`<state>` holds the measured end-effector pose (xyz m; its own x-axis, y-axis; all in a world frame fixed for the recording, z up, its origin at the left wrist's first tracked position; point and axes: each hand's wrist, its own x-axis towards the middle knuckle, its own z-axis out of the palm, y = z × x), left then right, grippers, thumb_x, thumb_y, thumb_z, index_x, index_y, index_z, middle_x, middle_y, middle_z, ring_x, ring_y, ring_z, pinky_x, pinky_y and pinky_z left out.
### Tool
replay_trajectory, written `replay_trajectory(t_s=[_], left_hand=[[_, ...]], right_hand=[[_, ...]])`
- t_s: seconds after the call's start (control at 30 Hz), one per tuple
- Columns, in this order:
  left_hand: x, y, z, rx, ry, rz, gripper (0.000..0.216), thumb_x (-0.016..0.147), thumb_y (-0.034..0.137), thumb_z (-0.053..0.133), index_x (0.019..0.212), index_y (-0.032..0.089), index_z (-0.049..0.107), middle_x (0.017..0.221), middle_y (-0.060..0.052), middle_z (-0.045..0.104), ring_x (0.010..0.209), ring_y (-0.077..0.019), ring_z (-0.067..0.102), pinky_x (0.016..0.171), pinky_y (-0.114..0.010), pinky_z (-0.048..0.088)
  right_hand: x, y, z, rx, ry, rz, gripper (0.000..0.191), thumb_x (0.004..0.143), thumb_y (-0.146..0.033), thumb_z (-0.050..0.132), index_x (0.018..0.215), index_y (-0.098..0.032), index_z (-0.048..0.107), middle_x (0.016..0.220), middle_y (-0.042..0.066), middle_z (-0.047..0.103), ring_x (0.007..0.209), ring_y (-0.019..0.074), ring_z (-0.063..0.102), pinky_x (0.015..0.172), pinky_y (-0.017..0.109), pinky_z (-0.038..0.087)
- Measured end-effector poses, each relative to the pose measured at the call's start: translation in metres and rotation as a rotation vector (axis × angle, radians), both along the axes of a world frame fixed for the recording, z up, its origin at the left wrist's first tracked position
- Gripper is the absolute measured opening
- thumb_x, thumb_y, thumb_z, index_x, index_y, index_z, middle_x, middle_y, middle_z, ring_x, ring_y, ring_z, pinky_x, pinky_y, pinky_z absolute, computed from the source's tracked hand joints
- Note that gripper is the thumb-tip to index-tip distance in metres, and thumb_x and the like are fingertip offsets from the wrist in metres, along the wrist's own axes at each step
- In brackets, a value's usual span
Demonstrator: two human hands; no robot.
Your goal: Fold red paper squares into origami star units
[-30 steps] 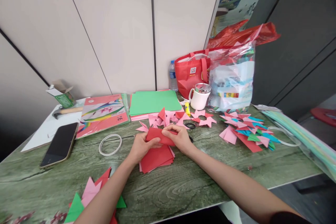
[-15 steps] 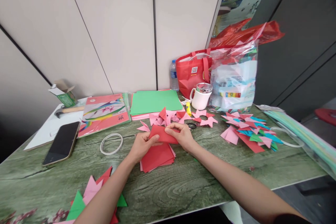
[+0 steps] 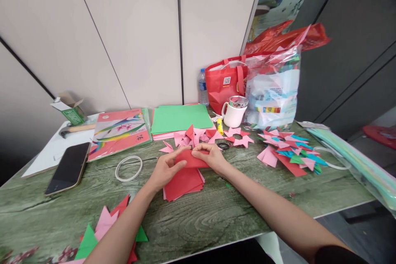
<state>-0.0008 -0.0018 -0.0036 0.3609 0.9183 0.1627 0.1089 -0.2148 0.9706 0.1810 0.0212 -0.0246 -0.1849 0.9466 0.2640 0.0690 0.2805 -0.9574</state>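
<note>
Both my hands meet over a folded red paper sheet [image 3: 194, 159] at the middle of the green wood-grain table [image 3: 201, 218]. My left hand [image 3: 165, 169] pinches its left edge with thumb and fingers closed. Its right part is pressed and gripped by my right hand [image 3: 210, 157], fingers curled. Just below the hands lies a stack of red and pink paper squares [image 3: 182, 183]. Behind them sits a heap of folded pink and red paper pieces [image 3: 198, 137].
A phone [image 3: 68, 168], a white ring [image 3: 128, 168] and a paper pad [image 3: 119, 132] lie left. Green sheets [image 3: 181, 117], a white mug [image 3: 234, 114], a water bottle [image 3: 202, 86], a red bag [image 3: 225, 82] and a plastic bag [image 3: 272, 90] stand behind. Coloured folded pieces [image 3: 289, 154] lie right.
The hands have shifted slightly along the red sheet, the left thumb sliding over its left edge. The view has moved a little; nothing else on the table moved.
</note>
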Motion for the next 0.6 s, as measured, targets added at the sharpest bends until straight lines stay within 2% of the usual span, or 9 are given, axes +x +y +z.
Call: replay_trajectory(t_s=[0.13, 0.27, 0.33, 0.43, 0.6], left_hand=[[-0.0007, 0.002, -0.0035, 0.018, 0.121, -0.032, 0.029, 0.076, 0.028, 0.058, 0.102, 0.021, 0.068, 0.096, -0.005, 0.071, 0.098, -0.0256, 0.06, 0.089, -0.036, 0.043], [-0.0024, 0.0052, -0.0087, 0.064, 0.135, 0.059, 0.026, 0.075, 0.025, 0.058, 0.098, 0.021, 0.07, 0.096, -0.004, 0.071, 0.086, -0.0231, 0.063, 0.079, -0.032, 0.047], [-0.0032, 0.0063, -0.0096, 0.088, 0.125, 0.119, 0.025, 0.074, 0.025, 0.059, 0.096, 0.021, 0.071, 0.097, -0.004, 0.071, 0.086, -0.0227, 0.064, 0.077, -0.03, 0.047], [-0.0035, 0.0067, -0.0096, 0.087, 0.095, 0.177, 0.026, 0.074, 0.026, 0.06, 0.097, 0.02, 0.071, 0.099, -0.005, 0.07, 0.089, -0.0232, 0.064, 0.078, -0.03, 0.048], [-0.0025, 0.0052, -0.0096, 0.05, 0.04, 0.182, 0.027, 0.073, 0.029, 0.062, 0.096, 0.019, 0.071, 0.098, -0.006, 0.071, 0.089, -0.0249, 0.063, 0.074, -0.03, 0.05]], right_hand=[[-0.0009, -0.0012, 0.0014, 0.079, -0.106, 0.024, 0.016, 0.071, -0.033, 0.064, 0.069, -0.017, 0.065, 0.071, 0.002, 0.065, 0.069, 0.0172, 0.059, 0.07, 0.029, 0.045], [-0.0019, -0.0019, 0.0003, 0.116, -0.099, 0.005, 0.016, 0.073, -0.032, 0.063, 0.08, -0.018, 0.064, 0.081, 0.003, 0.065, 0.079, 0.0179, 0.059, 0.077, 0.03, 0.044], [-0.0016, -0.0023, 0.0006, 0.1, -0.056, 0.0, 0.031, 0.066, -0.033, 0.069, 0.093, -0.019, 0.061, 0.093, 0.004, 0.063, 0.085, 0.0184, 0.058, 0.078, 0.03, 0.045], [-0.001, -0.0037, 0.0026, 0.027, 0.001, 0.024, 0.053, 0.056, -0.033, 0.076, 0.103, -0.02, 0.055, 0.1, 0.004, 0.06, 0.082, 0.0175, 0.058, 0.071, 0.028, 0.046], [-0.0013, -0.0059, 0.0043, -0.01, -0.004, 0.081, 0.049, 0.054, -0.032, 0.077, 0.097, -0.018, 0.057, 0.089, 0.002, 0.061, 0.076, 0.0163, 0.056, 0.068, 0.026, 0.045]])
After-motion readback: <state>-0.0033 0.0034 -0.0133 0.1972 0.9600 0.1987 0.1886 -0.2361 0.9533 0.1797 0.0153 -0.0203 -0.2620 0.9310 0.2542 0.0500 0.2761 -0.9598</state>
